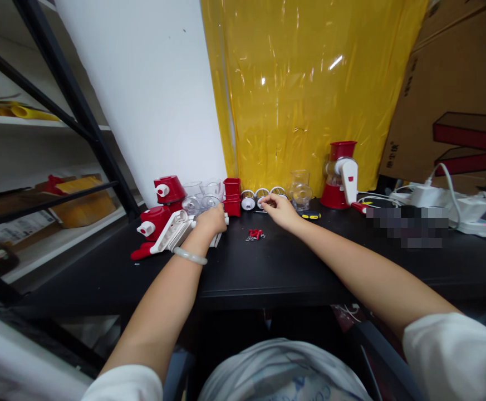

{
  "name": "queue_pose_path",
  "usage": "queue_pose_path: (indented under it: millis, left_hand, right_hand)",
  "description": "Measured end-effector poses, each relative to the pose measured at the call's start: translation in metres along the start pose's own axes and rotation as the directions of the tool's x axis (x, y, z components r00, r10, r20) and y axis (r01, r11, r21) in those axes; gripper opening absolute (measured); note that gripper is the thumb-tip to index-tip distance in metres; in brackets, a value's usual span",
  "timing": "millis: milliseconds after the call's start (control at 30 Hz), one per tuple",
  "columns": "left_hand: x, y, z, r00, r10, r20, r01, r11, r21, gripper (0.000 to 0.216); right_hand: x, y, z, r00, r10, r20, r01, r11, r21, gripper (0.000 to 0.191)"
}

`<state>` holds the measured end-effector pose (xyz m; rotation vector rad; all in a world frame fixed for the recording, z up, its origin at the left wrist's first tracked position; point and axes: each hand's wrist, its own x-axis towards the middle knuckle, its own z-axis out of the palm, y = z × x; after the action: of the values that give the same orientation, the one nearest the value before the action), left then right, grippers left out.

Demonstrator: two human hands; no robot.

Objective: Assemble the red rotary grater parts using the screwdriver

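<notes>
The left hand [211,221] is curled at white handles [170,234]; the right hand [283,211] is half closed near drums [248,204]. Whether either grips anything cannot be told. Red pieces [256,234] are seen between.

Both arms [165,298] stretch forward; left hand [211,219] seems curled, right hand [283,212] loosely pinched.

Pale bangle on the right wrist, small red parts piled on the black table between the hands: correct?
Not quite: the head view shows the pale bangle on the left wrist. The small red parts are piled on the black table between the left hand and right hand.
</notes>
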<state>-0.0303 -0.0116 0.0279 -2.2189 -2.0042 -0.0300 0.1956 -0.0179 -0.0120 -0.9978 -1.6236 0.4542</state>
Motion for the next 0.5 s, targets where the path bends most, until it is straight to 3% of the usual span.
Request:
queue_pose_path:
  millis: [500]
  left_hand:
    - [0.0024, -0.0006, 0.0032, 1.0, 0.0, 0.0, 0.0, 0.999, 0.043, 0.06]
  right_hand:
    - [0.0007, 0.0017, 0.0002, 1.0, 0.018, 0.009, -0.018, 1.0, 0.014, 0.011]
